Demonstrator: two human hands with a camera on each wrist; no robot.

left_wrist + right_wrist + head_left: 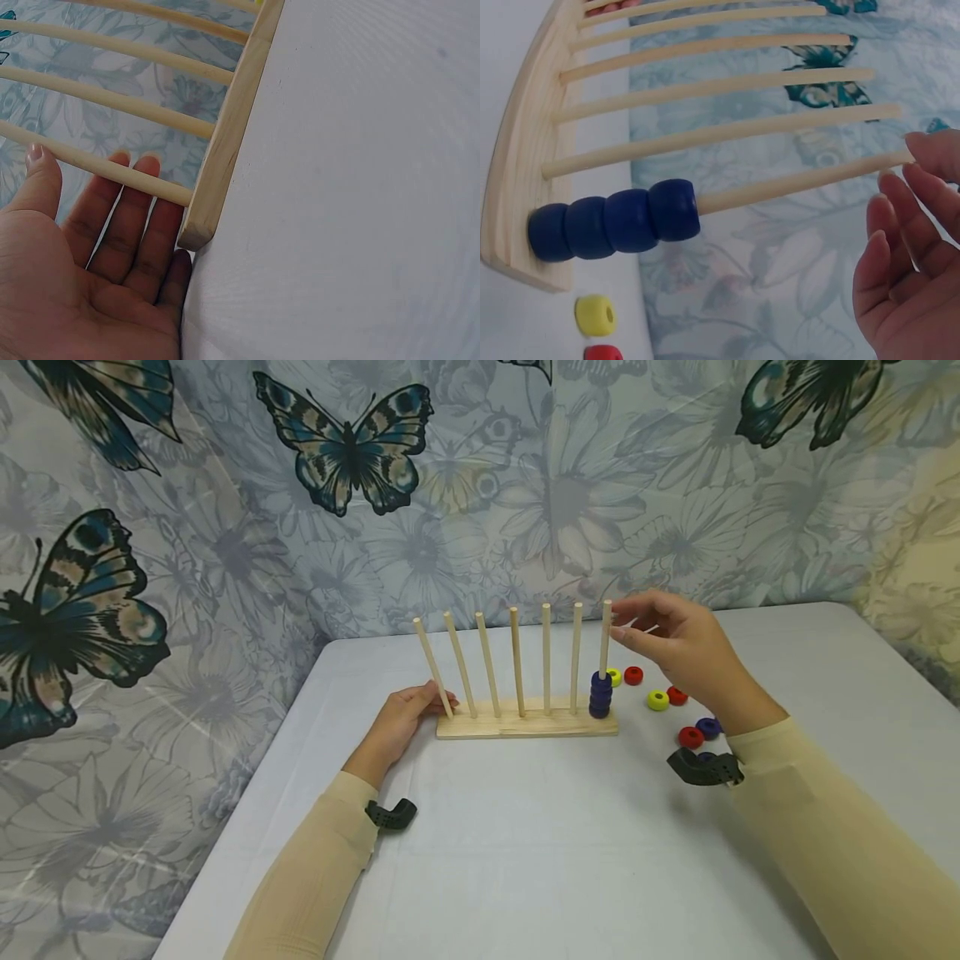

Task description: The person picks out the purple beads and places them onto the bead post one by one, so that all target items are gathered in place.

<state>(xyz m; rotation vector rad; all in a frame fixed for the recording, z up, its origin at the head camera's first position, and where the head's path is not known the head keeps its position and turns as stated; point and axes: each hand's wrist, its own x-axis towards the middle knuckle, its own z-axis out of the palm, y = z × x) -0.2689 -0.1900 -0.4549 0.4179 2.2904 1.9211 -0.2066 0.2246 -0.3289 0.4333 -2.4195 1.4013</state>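
Observation:
A wooden peg rack (525, 724) with several upright pegs stands on the table. Several dark blue beads (615, 221) are stacked at the bottom of its rightmost peg (802, 180). By the top of that peg is my right hand (678, 639), thumb and forefinger tips close to the wood and a gap between them in the head view; no bead shows in it. My left hand (401, 722) is at the rack's left end. In the left wrist view its fingers extend behind the leftmost peg (97, 163), and the thumb tip lies against or close to it.
Loose beads lie right of the rack, partly under my right forearm: yellow (657, 700), red (691, 737) and blue (708, 727). A white cloth covers the table (510, 843). Behind it hangs a butterfly-patterned backdrop (465, 527).

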